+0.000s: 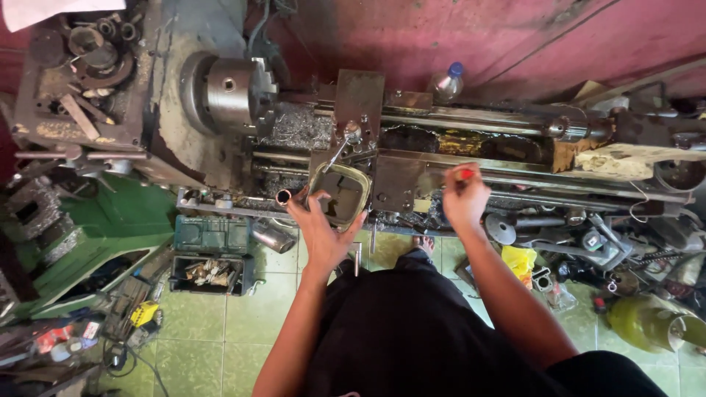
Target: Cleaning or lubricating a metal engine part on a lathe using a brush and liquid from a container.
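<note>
gripping a metal frame (340,195), left hand (320,228); right hand (465,198) seemingly closed on a red-tipped tool (465,174).

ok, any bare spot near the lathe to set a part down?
Bare floor tiles lie between the green toolbox and the person's dark trousers. The lathe bed is crowded with chips; the left hand holds a rounded metal frame, the right hand grips a red-tipped tool. Clutter fills the floor at right.

Machine workshop, by what I see. Metal lathe (382,158) spans my view, chuck (228,92) at 11 o'clock, swarf (298,129) heaped beside it. Open toolbox (212,254) at 8 o'clock on green tile floor (220,331); scrap parts (581,250) cluttered at 3 o'clock.
</note>
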